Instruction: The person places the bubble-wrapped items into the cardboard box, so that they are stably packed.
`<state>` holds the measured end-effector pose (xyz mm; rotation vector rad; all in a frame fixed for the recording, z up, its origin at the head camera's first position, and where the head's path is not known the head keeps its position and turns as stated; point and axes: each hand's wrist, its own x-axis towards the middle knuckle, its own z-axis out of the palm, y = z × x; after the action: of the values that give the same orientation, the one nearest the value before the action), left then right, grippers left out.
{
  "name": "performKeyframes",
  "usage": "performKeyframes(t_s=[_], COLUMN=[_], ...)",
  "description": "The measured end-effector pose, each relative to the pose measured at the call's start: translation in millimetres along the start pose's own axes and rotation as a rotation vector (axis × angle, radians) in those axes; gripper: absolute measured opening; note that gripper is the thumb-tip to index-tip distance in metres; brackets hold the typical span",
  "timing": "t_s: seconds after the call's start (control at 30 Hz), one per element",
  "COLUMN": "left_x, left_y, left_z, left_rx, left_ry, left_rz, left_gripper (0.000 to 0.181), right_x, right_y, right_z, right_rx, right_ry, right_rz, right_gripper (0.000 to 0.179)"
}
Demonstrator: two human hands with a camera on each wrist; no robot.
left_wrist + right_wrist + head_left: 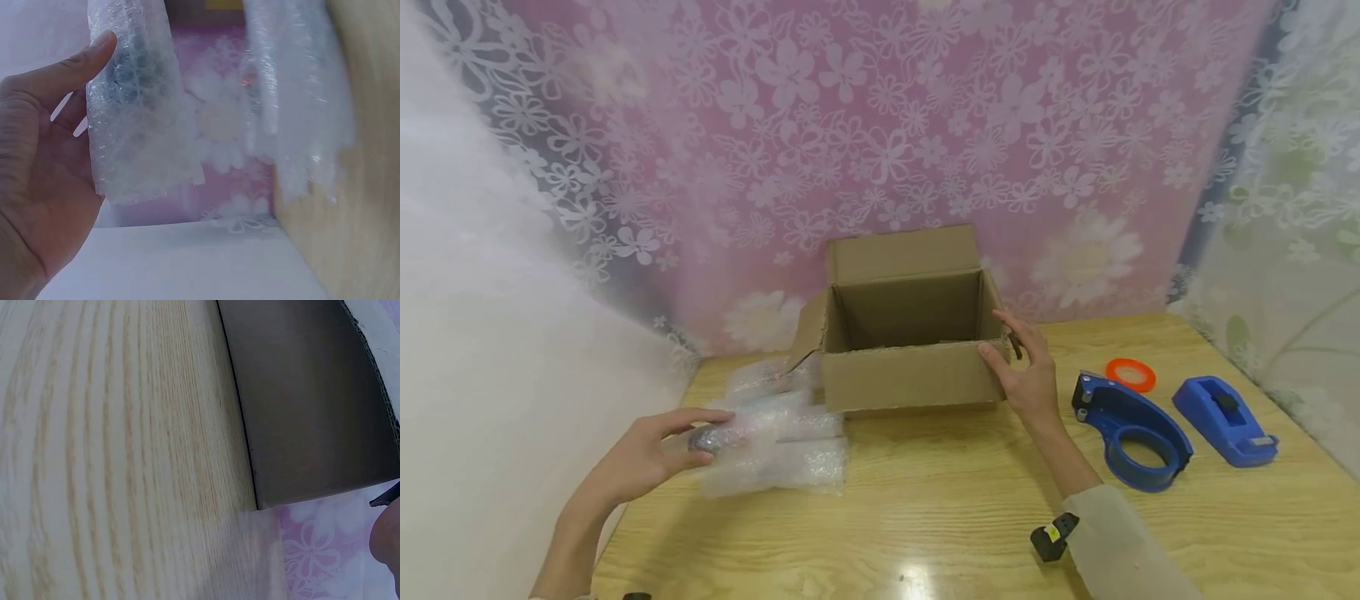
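An open cardboard box [917, 375] stands at the back of the table, its rear flap raised and its left flap folded outward. My right hand [1030, 379] grips its front right corner, thumb on the front wall. In the right wrist view only part of that hand [386, 537] shows beside the box wall [312, 406]. On the left, my left hand [636, 458] holds a bubble-wrapped package [137, 112] between thumb and fingers; something dark shows through the wrap. More bubble-wrapped packages [816, 462] lie on the table left of the box.
On the right of the wooden table [910, 517] lie a blue tape gun [1138, 433], an orange-red ring of tape [1131, 375] and a blue desktop tape dispenser [1225, 421]. A flowered curtain [887, 125] hangs behind; a white wall [512, 333] borders the left.
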<state>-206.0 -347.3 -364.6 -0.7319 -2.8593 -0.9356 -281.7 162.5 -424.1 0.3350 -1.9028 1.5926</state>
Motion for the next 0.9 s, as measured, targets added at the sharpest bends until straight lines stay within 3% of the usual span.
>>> performKeyframes(t_s=[0.23, 0.43, 0.67, 0.9], left_x=[30.1, 63.3, 106.6, 148.2], left_y=[11.5, 23.7, 44.6, 66.3], left_z=[-22.0, -32.0, -30.3, -17.2], left_rx=[0.013, -0.020, -0.042, -0.014], left_ry=[0.073, 0.079, 0.142, 0.115], left_rz=[0.041, 0.030, 0.030, 0.078], left_gripper=[0.045, 0.049, 0.047, 0.048], right_x=[-0.7, 2.0, 3.6, 0.9], right_y=[-2, -1, -1, -1], right_z=[1, -1, -2, 0], right_rx=[-0.018, -0.011, -0.022, -0.024], right_ry=[0.002, 0.002, 0.006, 0.006], right_rz=[-0.038, -0.032, -0.035, -0.035], right_gripper=[0.050, 0.050, 0.050, 0.050])
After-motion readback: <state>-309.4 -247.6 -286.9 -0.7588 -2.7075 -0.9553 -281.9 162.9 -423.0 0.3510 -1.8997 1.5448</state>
